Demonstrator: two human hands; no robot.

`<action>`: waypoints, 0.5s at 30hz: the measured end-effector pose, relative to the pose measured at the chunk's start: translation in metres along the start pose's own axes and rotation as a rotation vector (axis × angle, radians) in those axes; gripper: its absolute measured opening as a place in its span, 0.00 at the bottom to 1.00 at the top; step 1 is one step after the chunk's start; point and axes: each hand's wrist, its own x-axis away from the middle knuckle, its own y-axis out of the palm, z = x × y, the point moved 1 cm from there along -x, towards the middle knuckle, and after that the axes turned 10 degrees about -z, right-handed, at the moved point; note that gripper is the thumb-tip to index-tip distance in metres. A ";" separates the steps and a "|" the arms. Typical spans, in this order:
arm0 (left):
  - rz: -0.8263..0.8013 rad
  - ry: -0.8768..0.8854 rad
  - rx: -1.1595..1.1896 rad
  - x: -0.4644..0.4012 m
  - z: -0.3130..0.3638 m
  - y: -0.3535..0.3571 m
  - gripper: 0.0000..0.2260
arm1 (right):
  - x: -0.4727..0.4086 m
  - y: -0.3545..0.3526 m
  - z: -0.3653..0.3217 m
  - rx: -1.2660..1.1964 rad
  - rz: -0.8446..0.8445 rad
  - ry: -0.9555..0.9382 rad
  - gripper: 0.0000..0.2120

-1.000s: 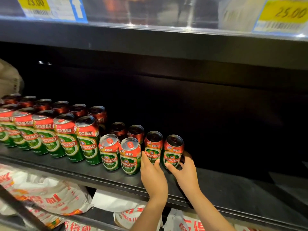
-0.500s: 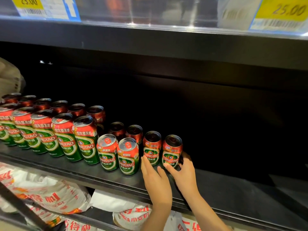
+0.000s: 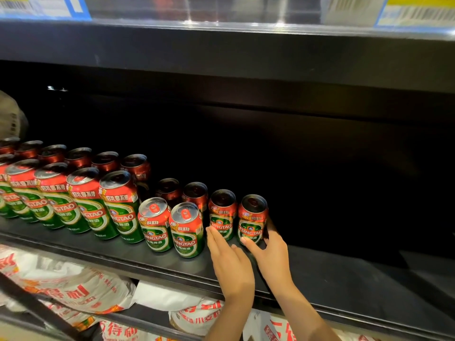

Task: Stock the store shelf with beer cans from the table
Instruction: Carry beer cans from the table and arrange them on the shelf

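Red-and-green beer cans stand on the dark shelf (image 3: pixel 344 279). A row of tall cans (image 3: pixel 118 205) runs in from the left, with short cans (image 3: pixel 186 230) to its right. My left hand (image 3: pixel 230 262) lies flat, its fingertips against the lower front of a short can (image 3: pixel 222 212). My right hand (image 3: pixel 273 252) cups the rightmost short can (image 3: pixel 252 217), thumb on the front and fingers round its right side. Both cans stand upright on the shelf.
The shelf to the right of the last can is bare and dark. Another shelf edge with price labels (image 3: pixel 418 11) runs overhead. Below, white bags with red print (image 3: pixel 73 289) fill the lower shelf. A dark bar (image 3: pixel 37 306) slants across the bottom left.
Both hands stay at the same two short cans, hardly moved. The view has tipped down a little, so the price labels sit higher.
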 end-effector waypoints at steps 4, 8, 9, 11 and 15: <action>0.017 0.100 0.048 0.007 -0.008 -0.002 0.27 | 0.002 0.000 -0.003 -0.029 -0.013 -0.011 0.26; 0.000 0.140 0.040 0.005 -0.014 -0.002 0.27 | 0.003 -0.003 -0.002 -0.034 -0.030 -0.022 0.23; -0.005 0.136 0.034 0.005 -0.015 -0.002 0.27 | 0.003 -0.003 -0.002 -0.032 -0.033 -0.022 0.22; -0.004 0.155 0.012 0.004 -0.015 -0.001 0.27 | 0.003 -0.003 -0.002 -0.026 -0.036 -0.015 0.22; -0.018 0.208 -0.034 0.003 -0.020 0.001 0.29 | 0.003 -0.003 -0.002 -0.011 -0.041 0.017 0.18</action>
